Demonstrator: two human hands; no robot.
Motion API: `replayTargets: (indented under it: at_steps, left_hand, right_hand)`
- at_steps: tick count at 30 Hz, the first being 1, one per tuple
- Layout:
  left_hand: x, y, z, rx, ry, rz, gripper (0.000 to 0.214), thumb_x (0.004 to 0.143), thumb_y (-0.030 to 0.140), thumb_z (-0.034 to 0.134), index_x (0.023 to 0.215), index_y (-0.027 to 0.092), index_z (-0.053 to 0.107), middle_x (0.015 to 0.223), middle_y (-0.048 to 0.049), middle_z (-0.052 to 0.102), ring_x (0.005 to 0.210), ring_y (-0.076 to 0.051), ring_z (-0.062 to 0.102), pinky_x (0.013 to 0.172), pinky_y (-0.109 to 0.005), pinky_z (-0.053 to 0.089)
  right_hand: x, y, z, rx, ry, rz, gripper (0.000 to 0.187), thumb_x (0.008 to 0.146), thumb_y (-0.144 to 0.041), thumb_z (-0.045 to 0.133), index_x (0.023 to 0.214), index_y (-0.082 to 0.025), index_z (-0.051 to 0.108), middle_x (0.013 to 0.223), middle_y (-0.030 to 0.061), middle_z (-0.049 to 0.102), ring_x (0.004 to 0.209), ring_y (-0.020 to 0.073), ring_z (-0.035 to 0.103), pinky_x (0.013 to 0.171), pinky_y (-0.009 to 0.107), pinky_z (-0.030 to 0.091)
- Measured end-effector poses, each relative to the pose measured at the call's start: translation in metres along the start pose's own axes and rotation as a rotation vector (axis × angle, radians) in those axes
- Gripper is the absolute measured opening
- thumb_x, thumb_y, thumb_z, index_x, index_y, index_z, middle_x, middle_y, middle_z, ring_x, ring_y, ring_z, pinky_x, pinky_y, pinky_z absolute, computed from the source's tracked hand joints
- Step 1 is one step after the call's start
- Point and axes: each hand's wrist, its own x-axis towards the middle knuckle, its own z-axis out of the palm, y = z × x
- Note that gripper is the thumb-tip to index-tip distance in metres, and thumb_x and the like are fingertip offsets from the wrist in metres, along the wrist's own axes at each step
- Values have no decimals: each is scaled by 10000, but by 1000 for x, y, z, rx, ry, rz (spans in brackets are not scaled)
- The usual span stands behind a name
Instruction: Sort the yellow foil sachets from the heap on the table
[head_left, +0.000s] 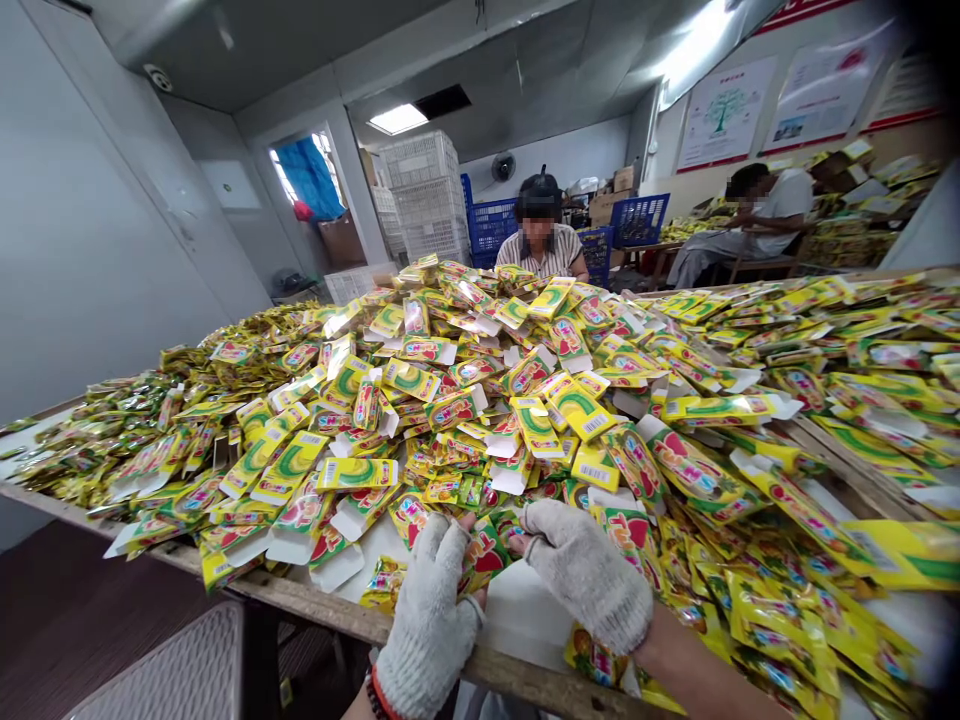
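My left hand (431,615), in a white knit glove with bare fingertips, is closed around a small yellow, green and red carton (486,550). My right hand (589,570), gloved the same way, is closed at the carton's right end, thumb and fingers pinched together. A bit of shiny green wrapper shows by its fingertips; what exactly they pinch is hidden. Both hands are over the near edge of the table, in front of a heap of similar cartons (360,472). Loose yellow foil packets (780,620) lie right of my right hand, and another packet (384,582) beside my left.
The white tabletop (529,610) has a wooden edge (322,602). More packets (97,450) cover its left side. Across the heap sits a person (540,235); another person (772,220) sits at the back right. White crates (424,190) and blue crates (639,218) stand behind. A chair (180,670) is at lower left.
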Motion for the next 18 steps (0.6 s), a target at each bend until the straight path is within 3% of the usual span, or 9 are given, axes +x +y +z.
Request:
replayTargets:
  at_steps: [5,8,13,18]
  left_hand:
    - [3,4,0,14,17,65,707,670,36,546,1348,230,501,1199,-104,527,1167,-274,531,981,-434,513]
    - [7,8,-1,-4,38,95,705,682,32,543,1358,226,498,1151,-98,540,1134,-259,546,956,-401,525]
    - [11,7,-4,-24,35,56,668,701,58,567,1345,228,513,1203,-99,540,1171,-256,542,990,-385,504]
    - [-3,8,2,-82,-3,53,697,698,56,555,1364,255,504,1216,-98,563,1204,-267,536,1011,-409,483]
  right_hand:
    - [-1,-1,6,149,48,-8,145,826,-200,547,734,-202,659,767,54,677,724,186,589,690,291,446]
    - [0,-2,4,247,-104,32,234,829,-204,476,700,-199,671,662,26,634,610,160,570,598,270,436]
    - [0,-7,-9,492,-269,289,341,875,-363,437,980,-181,706,471,-48,513,354,108,462,399,218,342]
    - [-6,-7,-6,584,-606,241,239,833,-391,524,894,-192,639,473,-60,524,319,96,482,347,186,253]
